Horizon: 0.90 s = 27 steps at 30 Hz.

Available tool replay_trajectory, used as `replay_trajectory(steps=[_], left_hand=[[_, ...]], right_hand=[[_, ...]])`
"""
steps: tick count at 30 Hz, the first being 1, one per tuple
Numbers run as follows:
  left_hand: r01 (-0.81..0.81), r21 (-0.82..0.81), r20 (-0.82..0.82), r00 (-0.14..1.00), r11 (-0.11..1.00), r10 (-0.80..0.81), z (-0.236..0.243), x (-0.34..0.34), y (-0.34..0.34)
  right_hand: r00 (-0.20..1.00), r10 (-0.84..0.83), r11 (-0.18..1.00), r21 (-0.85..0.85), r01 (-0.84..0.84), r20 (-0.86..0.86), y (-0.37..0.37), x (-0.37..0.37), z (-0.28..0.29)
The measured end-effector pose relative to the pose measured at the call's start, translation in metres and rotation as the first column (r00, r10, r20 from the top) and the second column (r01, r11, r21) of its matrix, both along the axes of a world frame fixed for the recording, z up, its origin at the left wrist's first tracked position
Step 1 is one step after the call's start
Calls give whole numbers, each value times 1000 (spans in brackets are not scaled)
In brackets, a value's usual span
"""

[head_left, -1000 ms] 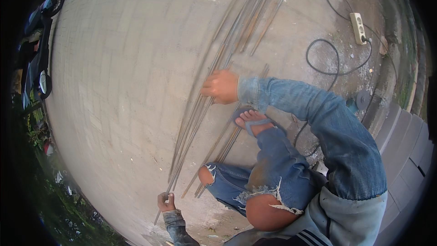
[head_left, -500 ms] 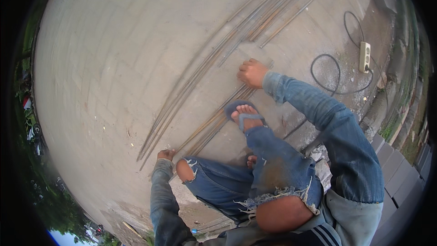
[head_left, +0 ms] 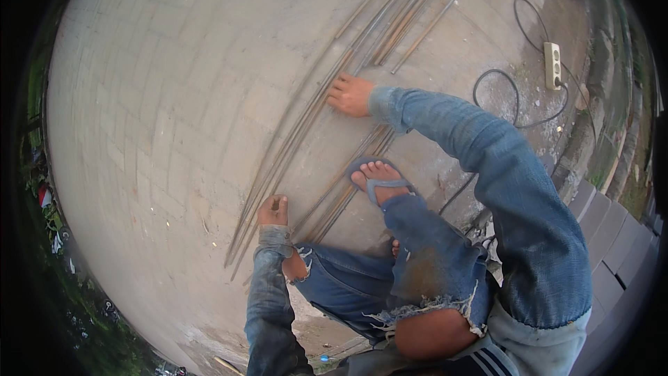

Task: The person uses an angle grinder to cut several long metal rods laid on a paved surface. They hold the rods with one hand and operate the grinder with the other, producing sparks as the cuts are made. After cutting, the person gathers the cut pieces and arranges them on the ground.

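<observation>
Long thin metal rods [head_left: 304, 115] lie in a loose bundle slanting across the paving. My right hand [head_left: 350, 95] reaches over to this bundle, its fingers bent down around a rod at the bundle's near edge. Lower left, my left hand [head_left: 273, 210] is beside the same rods, its thumb and finger bent with a gap between them; nothing shows in it. A second, shorter group of rods [head_left: 337, 210] runs under my sandalled foot [head_left: 376, 175] and past my knee.
More rods [head_left: 410, 17], some rusty, stretch off at the top. At right, a white power strip [head_left: 552, 66] lies with a looping black cable [head_left: 516, 97]. Grey blocks [head_left: 604, 244] are stacked at the lower right. Paving [head_left: 174, 125] spreads out on the left.
My right hand has moved left from the short rods to the long bundle. My left hand has come up and slightly right, away from the short rods' ends.
</observation>
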State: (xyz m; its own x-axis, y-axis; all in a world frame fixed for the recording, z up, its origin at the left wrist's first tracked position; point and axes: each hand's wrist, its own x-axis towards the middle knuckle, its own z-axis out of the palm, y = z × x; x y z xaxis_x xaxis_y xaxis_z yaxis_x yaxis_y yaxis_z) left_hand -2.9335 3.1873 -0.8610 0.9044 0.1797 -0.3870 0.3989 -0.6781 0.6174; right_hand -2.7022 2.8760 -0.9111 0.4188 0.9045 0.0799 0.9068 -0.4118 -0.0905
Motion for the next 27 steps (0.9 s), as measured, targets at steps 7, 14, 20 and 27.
replay_trajectory(steps=[7,14,20,27], left_hand=[[28,-135,48,999,991,-22,41,82,-74],[106,-244,106,991,964,-83,33,163,-146],[315,-283,-322,859,906,-399,-5,252,-202],[55,-172,-443,887,983,-128,-34,261,-220]], right_hand=[[969,146,985,120,-123,-199,-24,-1,23],[980,94,990,117,-74,-176,-15,-9,31],[938,-100,995,-34,94,-332,-12,-24,24],[848,-123,812,438,385,-516,-49,-139,78]])
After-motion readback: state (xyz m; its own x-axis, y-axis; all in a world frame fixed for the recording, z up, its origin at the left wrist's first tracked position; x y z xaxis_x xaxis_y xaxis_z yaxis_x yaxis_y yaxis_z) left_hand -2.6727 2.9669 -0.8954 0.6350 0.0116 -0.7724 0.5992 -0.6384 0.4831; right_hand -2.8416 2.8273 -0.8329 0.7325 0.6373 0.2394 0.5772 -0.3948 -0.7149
